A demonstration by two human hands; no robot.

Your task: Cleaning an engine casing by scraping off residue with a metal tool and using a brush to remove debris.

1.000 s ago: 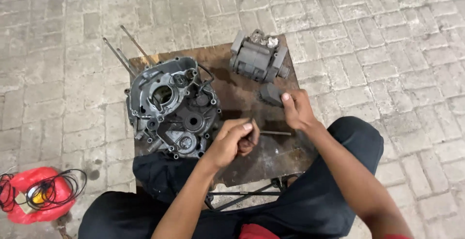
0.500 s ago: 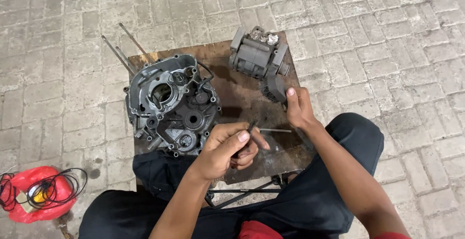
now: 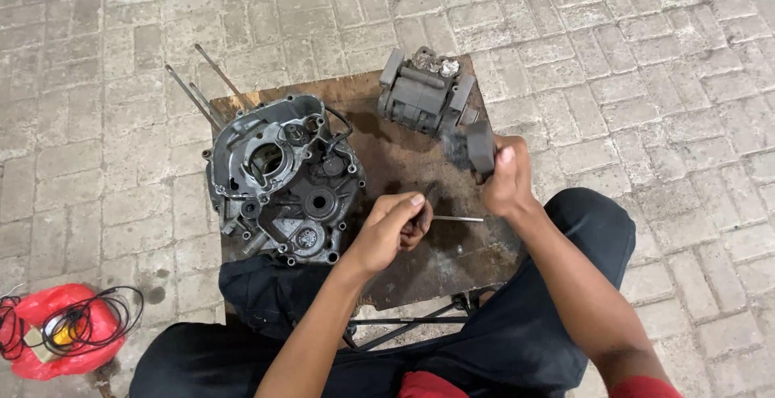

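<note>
Working on the board (image 3: pixel 420 261): crankcase (image 3: pixel 278 180) lies left, cylinder (image 3: pixel 421 91) at the far edge. Right hand (image 3: pixel 504 180) grips a raised hammer (image 3: pixel 476 149); left hand (image 3: pixel 391 230) pinches what looks like a small part beside a thin pin (image 3: pixel 458 219). Keep strikes short and square, fingers clear.

The left hand (image 3: pixel 393 228) is curled, fingers (image 3: pixel 408 204) folded toward the palm, forearm reaching forward. The right hand (image 3: pixel 504 176) is raised in a fist, thumb on top, wrist bent, forearm stretched out.
</note>
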